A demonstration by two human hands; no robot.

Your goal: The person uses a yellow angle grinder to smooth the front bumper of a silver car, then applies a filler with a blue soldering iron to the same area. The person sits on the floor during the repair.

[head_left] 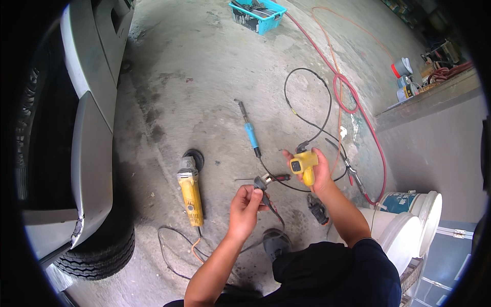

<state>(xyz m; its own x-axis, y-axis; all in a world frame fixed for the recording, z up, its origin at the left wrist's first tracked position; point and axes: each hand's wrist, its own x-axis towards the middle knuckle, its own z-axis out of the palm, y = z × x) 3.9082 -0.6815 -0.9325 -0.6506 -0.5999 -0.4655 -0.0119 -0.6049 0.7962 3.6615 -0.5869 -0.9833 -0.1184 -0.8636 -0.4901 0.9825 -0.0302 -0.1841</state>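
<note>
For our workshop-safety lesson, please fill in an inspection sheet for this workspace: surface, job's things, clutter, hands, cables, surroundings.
Surface: grey concrete floor, stained in places.
Job's things: black plug and yellow connector, held apart.
Clutter: yellow grinder, blue-handled tool and screwdriver on the floor.
Hands: left hand grips the plug; right hand grips the connector.
Cables: looped black cable and red hose across the floor.
Surroundings: vehicle at left, white buckets at right, blue crate beyond.

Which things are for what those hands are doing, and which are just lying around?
For the job:
black plug, in the left hand
yellow connector, in the right hand
yellow grinder, maybe, if that plug is its own

Seemingly just lying about:
blue-handled tool
screwdriver
blue crate
white buckets
</note>
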